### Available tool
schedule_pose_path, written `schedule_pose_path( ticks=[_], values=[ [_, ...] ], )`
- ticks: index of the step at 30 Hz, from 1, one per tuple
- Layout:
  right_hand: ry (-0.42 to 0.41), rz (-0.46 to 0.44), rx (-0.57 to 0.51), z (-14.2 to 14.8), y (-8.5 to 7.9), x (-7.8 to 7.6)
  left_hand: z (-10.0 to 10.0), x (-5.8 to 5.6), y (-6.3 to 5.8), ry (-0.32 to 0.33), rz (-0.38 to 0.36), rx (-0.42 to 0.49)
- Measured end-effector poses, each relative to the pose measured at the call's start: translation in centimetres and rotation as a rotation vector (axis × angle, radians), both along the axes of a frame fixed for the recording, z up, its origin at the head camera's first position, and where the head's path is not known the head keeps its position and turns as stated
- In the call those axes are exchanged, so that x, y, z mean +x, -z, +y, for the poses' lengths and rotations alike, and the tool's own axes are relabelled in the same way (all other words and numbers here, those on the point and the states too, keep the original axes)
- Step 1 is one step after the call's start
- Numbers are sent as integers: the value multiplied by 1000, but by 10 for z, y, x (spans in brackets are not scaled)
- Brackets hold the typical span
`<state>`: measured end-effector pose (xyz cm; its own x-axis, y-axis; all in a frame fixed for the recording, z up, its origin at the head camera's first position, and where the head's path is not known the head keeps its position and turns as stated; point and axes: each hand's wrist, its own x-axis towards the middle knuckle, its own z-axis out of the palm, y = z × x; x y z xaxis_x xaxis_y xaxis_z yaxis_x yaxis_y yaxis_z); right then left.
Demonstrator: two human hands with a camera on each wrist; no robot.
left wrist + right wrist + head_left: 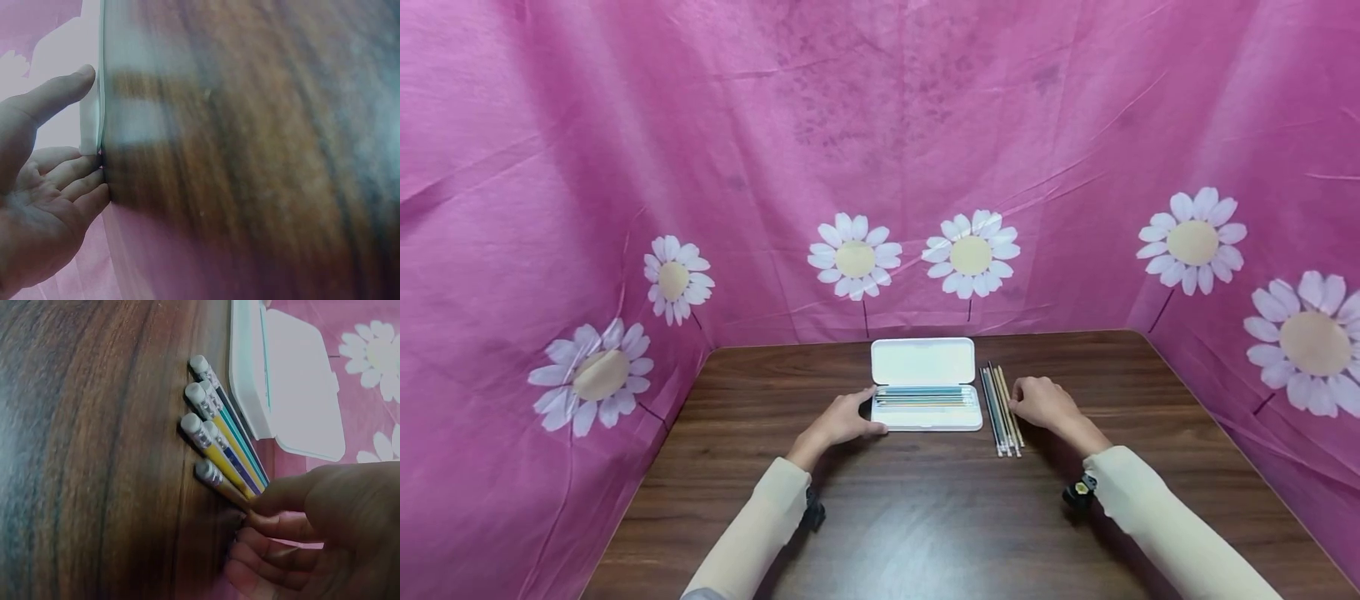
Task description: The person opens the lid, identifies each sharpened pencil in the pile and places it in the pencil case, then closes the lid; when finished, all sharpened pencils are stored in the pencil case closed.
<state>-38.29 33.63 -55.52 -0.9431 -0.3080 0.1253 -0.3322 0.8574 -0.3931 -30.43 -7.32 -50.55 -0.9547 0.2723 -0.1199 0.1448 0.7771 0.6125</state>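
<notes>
"Left hand: report its state."

"Fingers straight, thumb spread away from them. It braces the left end of the white pencil case, with the thumb at the front edge and the fingers along the end."

"Next item: position of the pencil case?"

"Open on the bench, between the two hands. Its lid lies back on the far side. Inside, a row of pencils, blue-green and yellow, runs lengthwise; the near part of the interior shows white."

"Continue right. Loose pencils?"

"Just beside the case's right end, a bundle of loose pencils lies on the bench, eraser ends toward the person. Six white erasers are visible in the right wrist view. Shaft colours include dark, teal, yellow, purple and gold."

"Right hand?"

"Well apart from the left, at the bundle's right side. Thumb and index finger pinch the gold pencil, the rightmost; its eraser end rests near the others. The remaining fingers are curled."

"Surroundings?"

"Pink cloth printed with white daisies hangs behind the bench."
</notes>
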Motion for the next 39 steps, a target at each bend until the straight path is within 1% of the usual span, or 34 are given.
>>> schedule_pose_path(
  ticks=[2,4,5,7,9,11,13,16,18,26,31,35,39],
  values=[
    [34,-13,9,0,5,-3,0,0,0,1,0,1],
    [59,-43,18,-1,3,-3,0,-1,-1,2,3,1],
    [66,-70,23,-3,-1,-2,0,-1,-1,2,5,5],
    [87,-86,35,-8,-8,1,0,-1,-2,1,12,4],
    [85,-117,39,-14,-21,7,1,-1,-3,0,16,3],
    [93,-88,41,-14,-16,7,1,-2,-2,4,21,-6],
    [93,-107,30,-17,-24,15,1,-1,-2,9,22,-10],
    [108,-117,10,-20,-28,22,1,-1,-2,6,16,2],
    [122,-155,8,-27,-42,31,1,0,-2,0,14,12],
    [175,-165,4,-28,-40,35,1,0,0,10,22,12],
    [189,-126,-41,-28,-39,37,1,0,1,2,9,4],
    [201,-52,-90,-31,-41,40,1,0,1,7,17,5],
    [196,41,-125,-36,-49,45,0,0,1,7,20,8]
  ],
)
